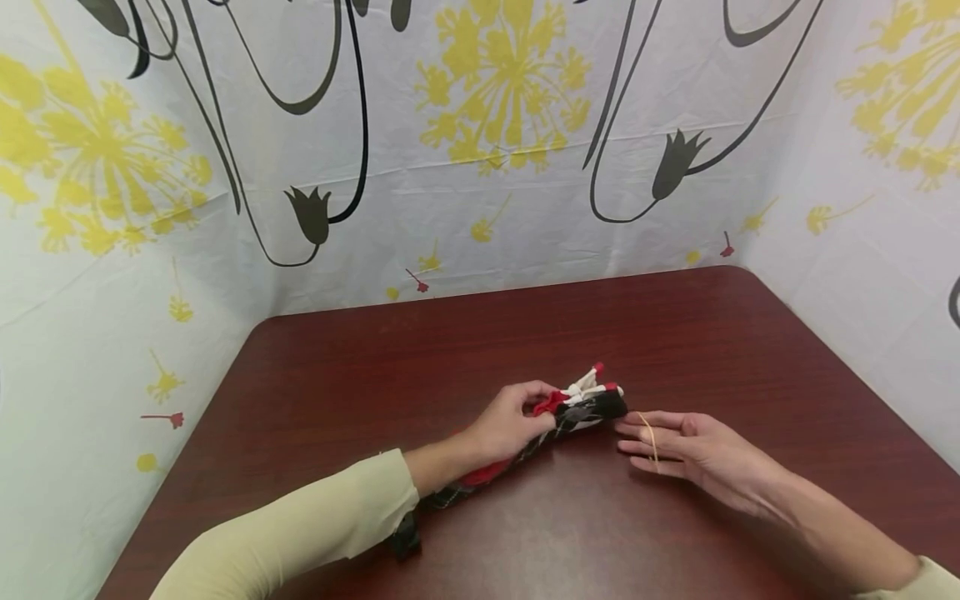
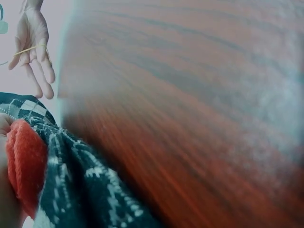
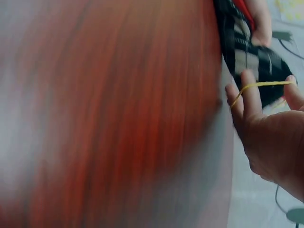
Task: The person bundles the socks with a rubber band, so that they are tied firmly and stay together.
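Observation:
In the head view my left hand [image 1: 517, 417] grips a long bundle of black, grey and white argyle knit cloth [image 1: 581, 414] near its far end. Soft red cloth [image 2: 27, 166] runs along the bundle beside the dark knit and shows under the fingers. White pieces with red tips [image 1: 588, 387] stick out at the far end. My right hand [image 1: 693, 454] is held just right of that end, its fingers extended and spread. A yellow rubber band [image 3: 261, 84] is stretched round these fingers, and the fingertips overlap the knit in the right wrist view.
The bundle lies slantwise over a dark red-brown wooden table [image 1: 337, 367], its dark near end [image 1: 405, 537] partly behind the left sleeve [image 1: 300, 517]. White cloth walls [image 1: 450, 217] with yellow and grey flower prints stand round the table's back and sides.

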Tool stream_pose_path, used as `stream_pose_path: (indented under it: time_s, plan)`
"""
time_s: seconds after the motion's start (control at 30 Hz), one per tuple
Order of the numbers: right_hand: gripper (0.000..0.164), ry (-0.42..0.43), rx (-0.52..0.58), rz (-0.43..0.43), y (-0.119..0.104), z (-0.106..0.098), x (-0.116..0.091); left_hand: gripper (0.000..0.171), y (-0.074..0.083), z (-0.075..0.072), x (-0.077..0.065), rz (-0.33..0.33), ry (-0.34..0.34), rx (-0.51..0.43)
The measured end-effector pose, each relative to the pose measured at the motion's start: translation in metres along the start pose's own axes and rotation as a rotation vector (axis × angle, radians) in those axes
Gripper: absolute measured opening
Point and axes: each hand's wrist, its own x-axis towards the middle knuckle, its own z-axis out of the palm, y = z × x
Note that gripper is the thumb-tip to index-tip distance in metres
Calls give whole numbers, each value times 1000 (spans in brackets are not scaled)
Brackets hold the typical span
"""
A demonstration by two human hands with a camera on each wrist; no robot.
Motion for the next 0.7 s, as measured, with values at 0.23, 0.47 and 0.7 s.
stream_pose_path:
  time_s: [0.23, 0.47, 0.7]
  plan:
    - [75, 123, 75, -23, 5, 40, 22, 37, 0, -1, 0, 1, 42, -48]
    - [68, 231, 195, -98, 7, 68, 43, 39, -4, -3, -1, 12, -19, -98]
    - [67, 257, 258, -129, 4, 74, 54, 42, -6, -8, -6, 51, -118, -37]
